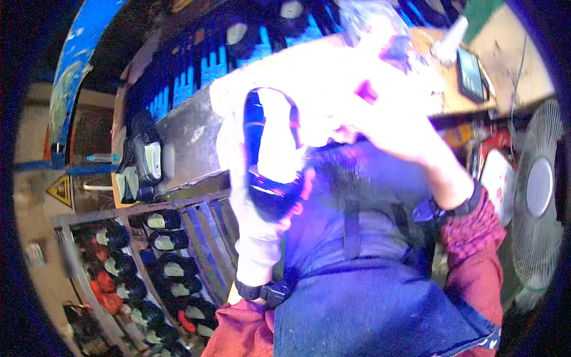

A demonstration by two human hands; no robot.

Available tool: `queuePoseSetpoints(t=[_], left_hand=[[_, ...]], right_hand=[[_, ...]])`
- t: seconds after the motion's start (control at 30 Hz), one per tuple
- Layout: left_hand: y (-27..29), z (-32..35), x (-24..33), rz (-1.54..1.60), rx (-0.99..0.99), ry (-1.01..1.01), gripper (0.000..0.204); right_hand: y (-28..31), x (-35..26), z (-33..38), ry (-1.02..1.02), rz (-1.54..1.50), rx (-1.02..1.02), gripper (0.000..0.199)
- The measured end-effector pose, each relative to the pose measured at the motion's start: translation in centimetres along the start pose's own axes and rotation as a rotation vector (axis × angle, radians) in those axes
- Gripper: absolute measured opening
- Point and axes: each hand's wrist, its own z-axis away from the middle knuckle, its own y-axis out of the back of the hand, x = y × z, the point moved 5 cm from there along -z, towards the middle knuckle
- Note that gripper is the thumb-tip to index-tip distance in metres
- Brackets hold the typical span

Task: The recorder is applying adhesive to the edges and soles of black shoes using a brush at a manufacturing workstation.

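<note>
Left hand [250,196] in a white glove has its grip closed on a glossy dark-blue shoe [270,172], held chest-high — the bare right hand [386,113] presses it from above, grip unclear.

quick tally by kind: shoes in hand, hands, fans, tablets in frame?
Shoe held in the hands: 1
Hands: 2, left hand and right hand, both on the shoe
Fan: 1
Tablet: 1
Total: 5
</note>
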Motion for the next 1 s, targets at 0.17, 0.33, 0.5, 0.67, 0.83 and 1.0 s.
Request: queuePoseSetpoints(t=[0.17,0.33,0.5,0.67,0.83,1.0], left_hand=[[1.1,0.3,-2.7,0.127,-0.157,0.174,0.046],[2.5,1.1,-2.3,-0.017,-0.1,0.048,0.045],[3.1,0.9,-2.0,-0.223,-0.037,-0.059,0.043],[3.5,0.4,-1.8,-0.26,0.008,-0.081,0.042],[3.1,0.1,-1.3,-0.285,-0.032,-0.079,0.037],[3.1,-0.5,-0.4,-0.378,0.01,-0.18,0.039]], right_hand=[[-2.5,0.3,1.8,-0.319,-0.17,0.074,0.015],[-2.8,1.3,-0.8,-0.199,0.013,0.154,0.014],[-1.0,0.3,-2.8,0.022,0.087,0.369,0.014],[-2.1,-0.3,-0.7,0.216,-0.053,0.22,0.005],[-3.4,1.1,3.0,0.306,-0.03,0.017,0.007],[-4.4,0.4,4.6,0.29,-0.079,-0.145,0.014]])
